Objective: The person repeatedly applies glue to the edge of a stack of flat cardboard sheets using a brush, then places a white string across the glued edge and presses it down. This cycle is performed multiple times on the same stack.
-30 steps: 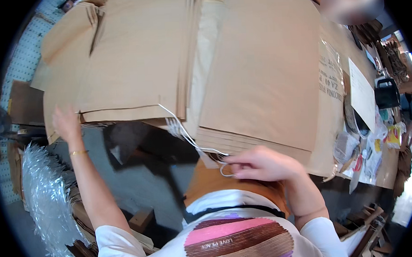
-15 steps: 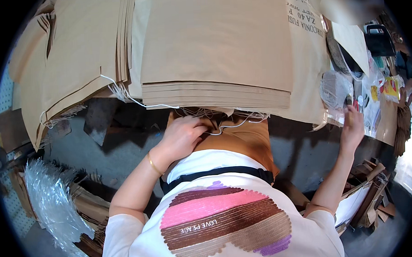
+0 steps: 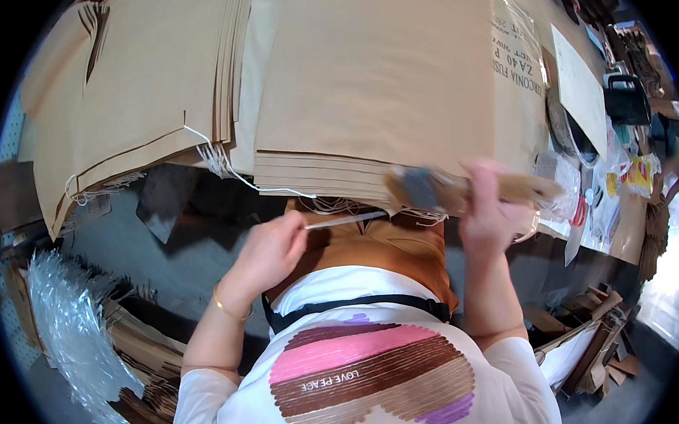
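Observation:
My right hand [image 3: 491, 211] is closed around a brush [image 3: 437, 190], blurred by motion, with a wooden handle and a dark band near its bristles. Its bristle end is over the front edge of a stack of brown paper bags [image 3: 364, 82], whose lower edges are stepped. Just left of the brush, my left hand [image 3: 271, 249] pinches a white string [image 3: 341, 221] stretched towards the bags' edge. More loose strings [image 3: 328, 205] hang beneath that edge. At the left lies a second pile of paper bags [image 3: 141, 84], with a white cord [image 3: 231, 167] trailing from its corner.
At the right of the table are a white sheet [image 3: 579, 88], a black container [image 3: 627, 99], red-handled scissors [image 3: 580, 210] and clear plastic bags [image 3: 557, 174]. A bundle of clear plastic strands [image 3: 76, 329] stands low at the left. Cardboard scraps [image 3: 601, 314] lie low at the right.
My right hand has come inward from the table's right side with the brush. My left hand has shifted slightly left and down, drawing the string straighter. A blurred shape at the upper right is gone.

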Available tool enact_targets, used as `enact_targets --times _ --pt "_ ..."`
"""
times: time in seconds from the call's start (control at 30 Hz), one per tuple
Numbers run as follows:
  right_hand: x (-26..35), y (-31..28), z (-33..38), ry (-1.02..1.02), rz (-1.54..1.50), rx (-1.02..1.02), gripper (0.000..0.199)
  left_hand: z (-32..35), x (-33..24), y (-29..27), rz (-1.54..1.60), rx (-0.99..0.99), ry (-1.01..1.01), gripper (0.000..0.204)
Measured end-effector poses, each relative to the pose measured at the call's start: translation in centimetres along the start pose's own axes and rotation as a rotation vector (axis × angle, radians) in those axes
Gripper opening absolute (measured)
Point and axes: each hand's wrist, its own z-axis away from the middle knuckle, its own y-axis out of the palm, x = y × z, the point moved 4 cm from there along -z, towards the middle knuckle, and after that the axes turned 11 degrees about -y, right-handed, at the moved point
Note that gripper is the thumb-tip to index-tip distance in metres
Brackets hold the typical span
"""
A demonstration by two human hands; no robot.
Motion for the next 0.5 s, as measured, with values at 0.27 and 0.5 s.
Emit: enact_targets --times 0.27,0.5 --pt "-0.8 12.0 -2.5 0.069 0.038 0.274 0.013 -2.5 -2.8 -4.4 -0.488 -0.468 0.238 0.015" --pt "-2.8 8.8 -4.3 -0.040 0.554 0.381 0.021 -5.1 -3.0 -2.3 -0.587 -0.317 0.118 0.019"
